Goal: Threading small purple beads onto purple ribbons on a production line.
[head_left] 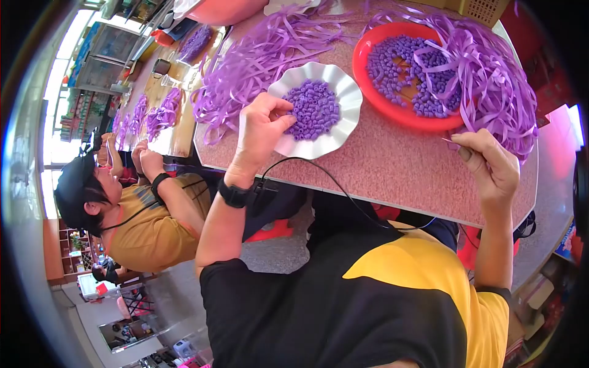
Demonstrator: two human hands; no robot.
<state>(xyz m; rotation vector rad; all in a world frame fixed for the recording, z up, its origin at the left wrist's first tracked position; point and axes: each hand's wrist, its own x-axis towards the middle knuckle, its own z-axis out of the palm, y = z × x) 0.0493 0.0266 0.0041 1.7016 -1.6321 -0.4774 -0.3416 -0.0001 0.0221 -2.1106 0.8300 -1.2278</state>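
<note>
A white dish with a wavy rim (350, 101) stands on the table and holds many small purple beads (314, 110). My left hand (261, 126) is over the dish's left side, thumb and forefinger pinched at the edge of the beads; whether a bead is between them I cannot make out. Off to the right, by the table's front edge, my right hand (491, 162) pinches a thin needle-like piece (448, 140) pointing left. Just beyond it, a red plate (362, 61) carries more purple beads, partly covered by purple ribbons (485, 67).
More purple ribbons (257, 67) lie behind and left of the dish. A black cable (325, 172) arches over the table's front edge from my left wrist. At the left, a co-worker (153, 214) sits by another table (187, 116) with ribbons and beads. A yellow basket (485, 9) stands far right.
</note>
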